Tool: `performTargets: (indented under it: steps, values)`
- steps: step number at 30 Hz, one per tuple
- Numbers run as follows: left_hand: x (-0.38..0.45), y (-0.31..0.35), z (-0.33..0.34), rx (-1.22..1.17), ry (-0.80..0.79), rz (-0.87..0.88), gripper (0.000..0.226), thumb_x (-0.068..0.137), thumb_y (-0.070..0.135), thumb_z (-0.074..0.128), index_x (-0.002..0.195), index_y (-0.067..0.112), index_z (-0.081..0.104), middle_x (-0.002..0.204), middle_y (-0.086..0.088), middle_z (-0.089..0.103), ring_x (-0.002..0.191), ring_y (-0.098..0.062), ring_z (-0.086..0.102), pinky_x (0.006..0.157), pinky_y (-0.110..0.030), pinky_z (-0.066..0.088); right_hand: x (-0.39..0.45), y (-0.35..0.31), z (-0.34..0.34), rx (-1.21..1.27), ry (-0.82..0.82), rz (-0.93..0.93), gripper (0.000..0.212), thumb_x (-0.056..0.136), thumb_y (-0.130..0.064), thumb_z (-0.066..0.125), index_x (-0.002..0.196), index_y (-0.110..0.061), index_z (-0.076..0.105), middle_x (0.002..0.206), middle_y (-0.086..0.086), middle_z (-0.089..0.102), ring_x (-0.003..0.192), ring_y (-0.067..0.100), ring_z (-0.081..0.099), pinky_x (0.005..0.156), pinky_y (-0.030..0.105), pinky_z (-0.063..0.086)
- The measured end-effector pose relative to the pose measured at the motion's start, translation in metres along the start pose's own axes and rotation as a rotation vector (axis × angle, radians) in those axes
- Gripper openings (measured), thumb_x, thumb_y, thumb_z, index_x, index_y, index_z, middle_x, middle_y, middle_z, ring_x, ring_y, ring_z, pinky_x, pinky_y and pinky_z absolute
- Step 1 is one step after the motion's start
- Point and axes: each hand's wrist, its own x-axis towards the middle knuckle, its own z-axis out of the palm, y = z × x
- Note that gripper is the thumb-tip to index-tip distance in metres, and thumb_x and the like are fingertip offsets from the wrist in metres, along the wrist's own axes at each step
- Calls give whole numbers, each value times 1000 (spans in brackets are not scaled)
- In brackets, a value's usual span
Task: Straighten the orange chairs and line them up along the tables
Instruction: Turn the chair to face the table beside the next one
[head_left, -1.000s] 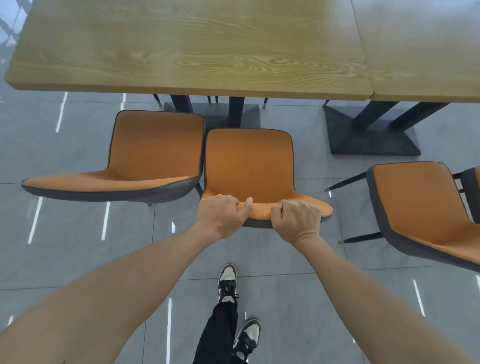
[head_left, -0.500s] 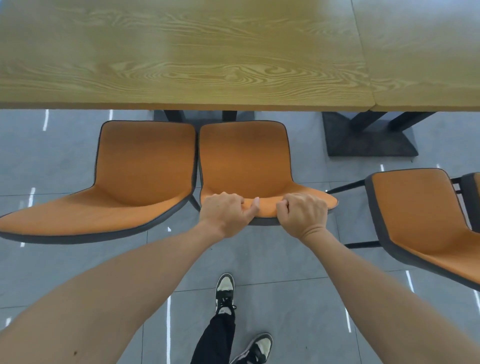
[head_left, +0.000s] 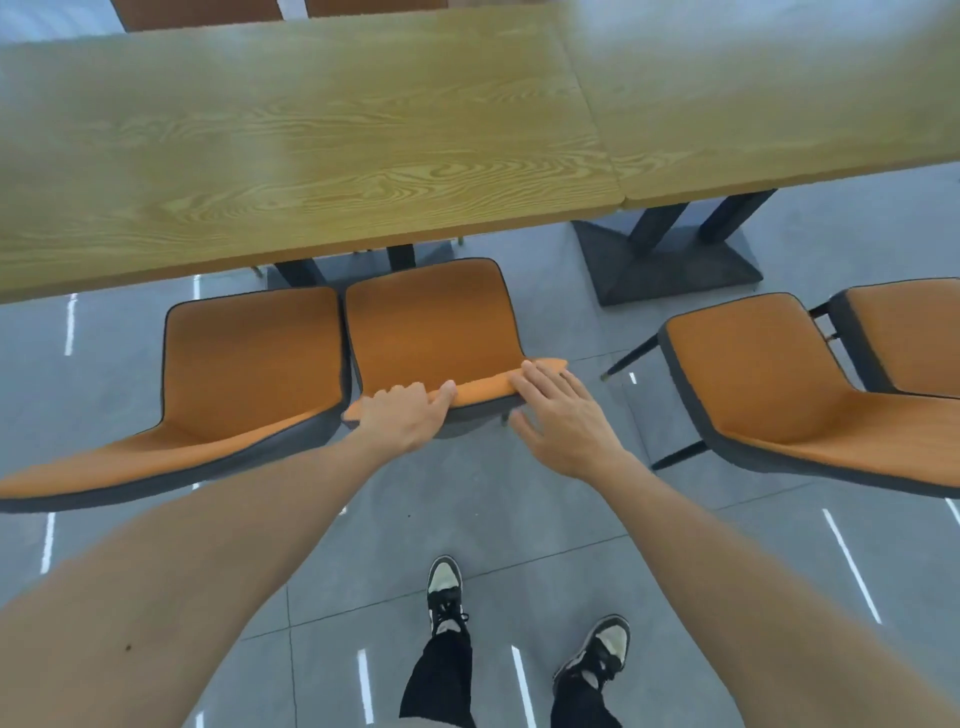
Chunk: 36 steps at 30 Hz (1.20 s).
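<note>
Head view: left chair (head_left: 249, 353) beside middle chair (head_left: 431, 322)

We count four orange padded chairs (head_left: 436, 322) with dark grey shells on our side, two brownish chair backs (head_left: 197, 10) beyond two light wood-grain rectangular tables (head_left: 311, 145), two bare hands, the left hand (head_left: 402, 421) and the right hand (head_left: 563, 421), and two black-and-cream sneakers (head_left: 444, 587).

— Where are your hands?
— My left hand (head_left: 402, 418) grips the top of the chair (head_left: 431, 322); my right hand (head_left: 563, 421) is spread, fingertips (head_left: 532, 372) touching its edge.
— Beyond your fingers?
— The table (head_left: 311, 156).
</note>
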Motion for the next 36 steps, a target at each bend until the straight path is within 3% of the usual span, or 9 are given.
performTargets:
  steps: [3,9,13,18,22,25,36]
  values:
    - [-15,55,2,97,29,-14,84,93,78,9,118,15,59,125,-14,62,117,-40,55,106,-56,35,-33,34,-27,-39,-130,36,57,102,-43,40,154,-22,31,164,4,24,148,23,25,121,47,20]
    - [-46,193,9,148,5,14,98,91,82,14,150,8,37,151,-29,37,138,-50,33,112,-59,24,-108,150,-93,-95,-204,214,56,101,-49,35,150,-20,40,160,8,31,145,26,32,118,47,21]
    - [-60,303,21,70,3,175,81,98,73,24,146,12,46,150,-17,47,140,-39,41,118,-57,24,-165,233,-145,-113,-144,259,54,100,-49,34,145,-20,45,152,7,40,141,28,35,114,51,24]
    - [-91,455,45,42,167,385,71,101,64,31,143,10,50,146,-15,51,137,-34,44,114,-53,32,-236,332,-191,-129,-79,355,57,101,-49,33,150,-21,39,162,11,27,148,32,23,119,58,17]
    - [-103,544,62,26,238,490,71,103,61,30,157,13,32,165,-17,27,154,-35,19,124,-55,17,-274,402,-207,-128,20,452,55,101,-50,36,149,-24,37,163,13,23,150,35,18,119,58,15]
    - [-101,598,76,-11,271,535,70,105,58,30,160,14,24,168,-16,19,156,-35,12,126,-54,13,-291,445,-209,-153,88,482,55,101,-47,39,150,-22,34,162,15,22,150,35,17,119,58,17]
    - [-51,714,170,-101,34,473,72,105,58,28,161,14,20,168,-18,18,156,-35,12,125,-53,15,-292,574,-180,-110,117,472,62,100,-39,47,153,-13,30,162,22,18,148,38,21,118,56,22]
